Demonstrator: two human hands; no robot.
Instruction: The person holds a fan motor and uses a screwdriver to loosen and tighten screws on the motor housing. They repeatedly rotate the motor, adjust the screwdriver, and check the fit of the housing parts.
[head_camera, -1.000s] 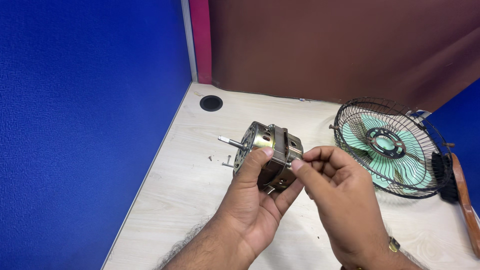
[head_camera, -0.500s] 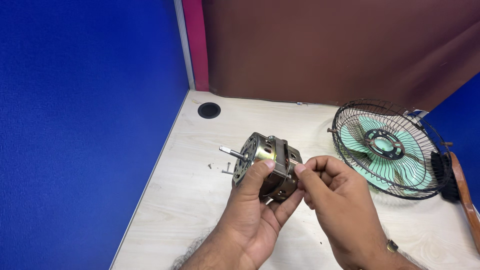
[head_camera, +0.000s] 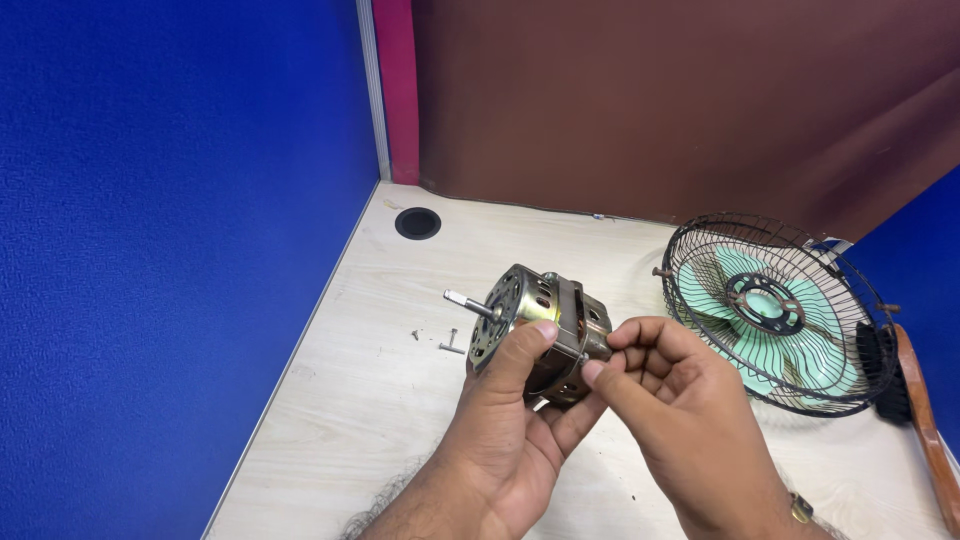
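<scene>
- The left hand (head_camera: 510, 440) is wrapped round a metal fan motor (head_camera: 535, 335), holding it up over the middle of the counter (head_camera: 350, 400)
- The right hand (head_camera: 670, 400) is pinched shut on something tiny at the motor's side; I cannot tell what
- Two small screws (head_camera: 445, 342) lie loose near the counter's left edge; so some look already out
- The green fan in its wire cage (head_camera: 775, 315) lies by the right edge; the motor is not in it

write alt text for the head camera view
A left hand holds a metal fan motor above a pale desk while the right hand pinches its rear edge. Loose screws lie left; a caged green fan sits right.
</scene>
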